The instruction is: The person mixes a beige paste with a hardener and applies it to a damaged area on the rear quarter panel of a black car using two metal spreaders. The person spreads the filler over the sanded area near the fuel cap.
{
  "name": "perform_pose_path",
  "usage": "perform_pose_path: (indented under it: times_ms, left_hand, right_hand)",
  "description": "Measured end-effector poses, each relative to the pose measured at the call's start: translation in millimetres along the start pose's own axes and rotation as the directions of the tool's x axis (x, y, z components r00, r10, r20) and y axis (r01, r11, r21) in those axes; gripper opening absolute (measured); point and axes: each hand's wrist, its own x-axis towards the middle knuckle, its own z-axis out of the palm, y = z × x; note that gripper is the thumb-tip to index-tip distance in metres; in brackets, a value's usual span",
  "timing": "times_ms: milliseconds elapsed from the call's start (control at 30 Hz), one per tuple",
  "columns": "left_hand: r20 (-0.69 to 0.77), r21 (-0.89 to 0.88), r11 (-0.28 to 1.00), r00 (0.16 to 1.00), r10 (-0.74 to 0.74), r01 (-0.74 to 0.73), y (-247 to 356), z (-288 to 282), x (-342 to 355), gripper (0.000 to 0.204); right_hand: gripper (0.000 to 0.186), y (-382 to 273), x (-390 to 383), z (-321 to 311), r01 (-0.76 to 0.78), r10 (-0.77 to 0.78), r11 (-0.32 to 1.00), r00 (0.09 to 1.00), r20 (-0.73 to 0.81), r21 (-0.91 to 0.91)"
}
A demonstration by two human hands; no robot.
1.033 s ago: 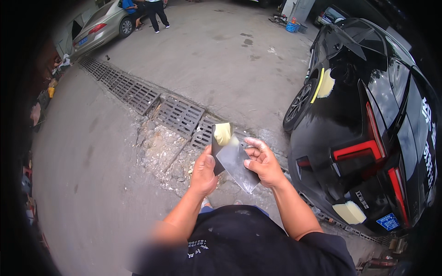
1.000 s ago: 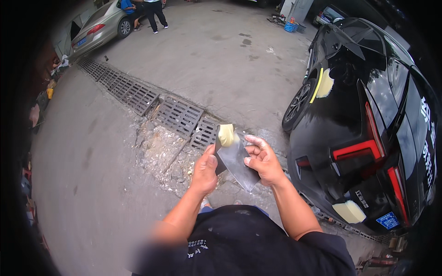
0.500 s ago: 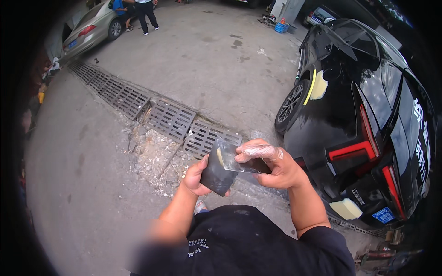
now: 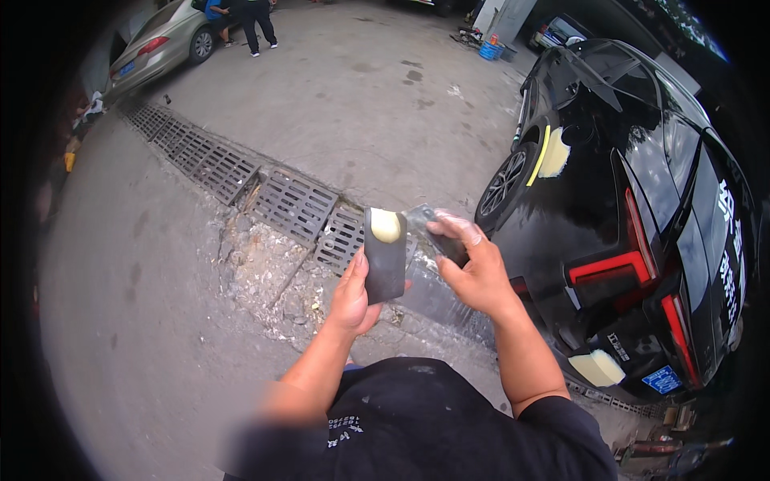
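My left hand is closed around a dark, flat putty board, held nearly upright in front of me. A smooth dab of pale yellow putty lies near the board's top end. Just right of the board, my right hand grips a thin grey putty spreader, partly hidden behind the fingers. Clear plastic film wraps some of this hand's fingers. A gap shows between spreader and board.
On the right stands a black car with pale filler patches on its rear fender and bumper. Drain grates cross the ground beside broken concrete. Farther off are a beige car, people and a blue container.
The spreader has come away from the board toward the right. My left hand has raised and straightened the board, and its putty now faces me as a rounded dab.
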Motion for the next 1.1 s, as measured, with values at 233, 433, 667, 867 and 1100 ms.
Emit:
perform_pose_path:
  times_ms: [233,433,667,867,1100]
  left_hand:
    - [-0.052,0.390,0.906,0.978,0.201,-0.166,-10,-9,2,0.057]
    - [0.018,0.091,0.995,0.999,0.047,-0.049,13,-5,-2,0.050]
    - [0.453,-0.220,0.832,0.809,-0.375,0.509,20,-29,-12,0.063]
    - [0.401,-0.201,0.923,0.887,-0.228,0.328,28,-8,-10,0.064]
    - [0.193,0.099,0.985,0.974,0.122,-0.143,22,13,2,0.064]
  right_hand:
    - [0.052,-7,-2,10,0.031,-0.031,0.996,0.999,-0.011,0.085]
    - [0.058,-3,-19,1,0.266,-0.260,0.962,0.961,0.100,-0.060]
    - [0.059,4,-2,-17,0.428,-0.450,0.891,0.876,0.173,0.153]
    - [0.043,49,-38,-13,0.092,-0.007,0.842,0.987,-0.161,0.532]
    - [0.064,41,-57,45,-0.431,0.409,0.281,0.862,0.299,0.858]
